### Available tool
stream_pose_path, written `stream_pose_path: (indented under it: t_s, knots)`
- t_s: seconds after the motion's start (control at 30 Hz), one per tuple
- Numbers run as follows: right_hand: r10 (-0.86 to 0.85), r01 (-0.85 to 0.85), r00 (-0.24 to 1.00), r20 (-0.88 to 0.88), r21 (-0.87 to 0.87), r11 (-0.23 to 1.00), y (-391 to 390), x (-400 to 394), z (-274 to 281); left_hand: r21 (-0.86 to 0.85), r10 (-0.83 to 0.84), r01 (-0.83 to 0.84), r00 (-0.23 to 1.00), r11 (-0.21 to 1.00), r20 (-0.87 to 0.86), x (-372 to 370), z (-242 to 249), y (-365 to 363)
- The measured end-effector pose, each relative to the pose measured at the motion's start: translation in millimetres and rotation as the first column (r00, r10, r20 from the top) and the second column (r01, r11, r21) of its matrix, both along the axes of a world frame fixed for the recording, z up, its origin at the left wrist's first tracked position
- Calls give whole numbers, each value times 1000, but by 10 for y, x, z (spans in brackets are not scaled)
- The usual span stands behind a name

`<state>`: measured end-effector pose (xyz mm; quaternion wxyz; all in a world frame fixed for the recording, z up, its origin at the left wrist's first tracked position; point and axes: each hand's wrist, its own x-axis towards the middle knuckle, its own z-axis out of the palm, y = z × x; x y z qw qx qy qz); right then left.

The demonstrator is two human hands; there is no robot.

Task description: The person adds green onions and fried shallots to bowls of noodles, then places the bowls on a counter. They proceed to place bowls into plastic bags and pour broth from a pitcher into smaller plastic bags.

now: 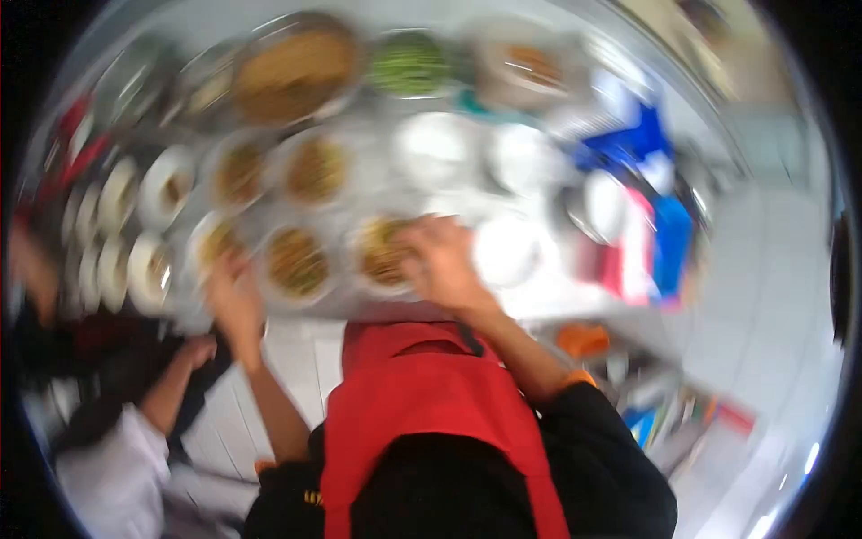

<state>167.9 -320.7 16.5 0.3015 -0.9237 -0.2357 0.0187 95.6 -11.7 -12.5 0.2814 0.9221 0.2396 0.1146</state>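
Observation:
My right hand (444,262) reaches over the right side of a white bowl (366,278) of brown and yellowish food, its fingers curled down at the food and rim. What those fingers hold, I cannot tell. Farther left, my left hand (235,305) is at the near edge of another white bowl (199,235) with yellowish food, its fingers smeared by motion. Between my hands stands a filled bowl (297,264) with brown and green food. Two more filled bowls, one brownish (239,172) and one yellow-brown (315,169), stand just behind.
Behind are a large container of brown food (296,74), a green-filled container (410,65) and a tub (516,67). White bowls (437,148) stand right, near blue and pink packages (669,242). More bowls (153,271) line the left, where another person's arm (175,386) shows.

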Motion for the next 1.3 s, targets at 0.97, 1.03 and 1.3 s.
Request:
stream_pose_path:
  t_s: [0.97, 1.03, 1.3]
  knots:
    - [-766, 826, 391, -511, -173, 536, -6264, 219, -181, -504, -462, 498, 863, 706, 205, 600, 819, -5541]
    - [-685, 606, 569, -455, -331, 723, -6125, 256, -448, -542, -470, 474, 868, 694, 157, 591, 818, -5691]
    - [-577, 494, 749, -325, -308, 814, -5912, 78, -840, -553, -506, 482, 854, 680, 122, 488, 697, -6015]
